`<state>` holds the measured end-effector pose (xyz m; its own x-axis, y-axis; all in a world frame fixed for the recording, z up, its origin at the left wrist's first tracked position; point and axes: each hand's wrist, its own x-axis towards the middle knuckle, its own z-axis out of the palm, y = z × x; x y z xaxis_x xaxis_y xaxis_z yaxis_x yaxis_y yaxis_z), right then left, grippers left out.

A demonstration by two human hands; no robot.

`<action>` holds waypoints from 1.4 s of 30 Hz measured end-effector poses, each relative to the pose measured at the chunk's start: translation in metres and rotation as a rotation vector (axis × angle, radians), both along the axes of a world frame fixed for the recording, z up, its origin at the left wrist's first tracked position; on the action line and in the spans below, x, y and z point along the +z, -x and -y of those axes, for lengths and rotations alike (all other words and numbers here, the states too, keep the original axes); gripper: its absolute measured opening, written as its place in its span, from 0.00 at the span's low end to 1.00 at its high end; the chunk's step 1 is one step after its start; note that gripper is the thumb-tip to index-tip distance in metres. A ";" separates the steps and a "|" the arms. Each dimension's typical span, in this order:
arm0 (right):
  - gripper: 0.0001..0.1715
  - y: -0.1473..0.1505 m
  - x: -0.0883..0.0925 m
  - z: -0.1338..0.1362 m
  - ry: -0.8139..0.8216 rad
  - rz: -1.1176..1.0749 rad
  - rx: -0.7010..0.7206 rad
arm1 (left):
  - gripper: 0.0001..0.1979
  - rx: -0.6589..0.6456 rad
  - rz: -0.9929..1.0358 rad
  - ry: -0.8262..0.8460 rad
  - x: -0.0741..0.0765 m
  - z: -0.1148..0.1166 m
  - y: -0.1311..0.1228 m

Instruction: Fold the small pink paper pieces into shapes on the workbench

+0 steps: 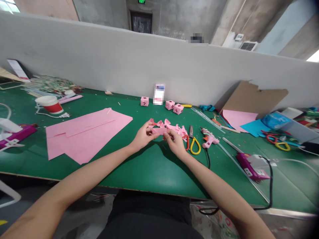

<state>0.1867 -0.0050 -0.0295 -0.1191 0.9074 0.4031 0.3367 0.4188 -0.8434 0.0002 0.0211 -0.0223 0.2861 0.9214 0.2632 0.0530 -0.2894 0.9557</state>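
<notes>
Between my hands, above the green table, is a small strip of pink paper (159, 131). My left hand (144, 136) pinches its left end and my right hand (174, 142) grips its right end. Just behind them lies a heap of pink paper scraps (178, 128), partly hidden by my fingers. Scissors (195, 144) with a yellow and a red handle lie right of my right hand. Beside them rests a pink glue gun (209, 140). Farther back stand pink paper cubes (144, 101) with dark cut-out openings.
Large pink paper sheets (89, 139) cover the left of the table (149, 172). A red and white paper cup (50, 104) stands behind them. Purple power strips (251, 167) with cords lie on both sides. Brown cardboard (249, 99) leans on the grey partition (99, 56) at right.
</notes>
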 end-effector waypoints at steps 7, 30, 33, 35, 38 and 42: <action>0.20 -0.002 0.002 -0.003 -0.015 0.024 -0.087 | 0.25 -0.013 0.169 0.193 0.005 0.004 -0.006; 0.19 0.002 0.003 0.003 0.086 -0.038 0.121 | 0.24 -0.057 0.125 0.121 0.002 0.006 -0.005; 0.20 0.003 0.001 0.000 0.166 -0.117 0.165 | 0.23 -0.050 0.109 0.101 0.001 0.005 -0.005; 0.21 0.002 0.000 -0.001 0.217 -0.171 0.173 | 0.23 -0.043 0.110 0.096 0.001 0.005 -0.005; 0.23 0.001 -0.001 -0.005 0.265 -0.219 0.153 | 0.23 -0.028 0.107 0.087 0.003 0.005 -0.005; 0.24 -0.001 -0.001 -0.007 0.276 -0.223 0.110 | 0.21 0.017 0.092 0.059 0.003 0.005 -0.005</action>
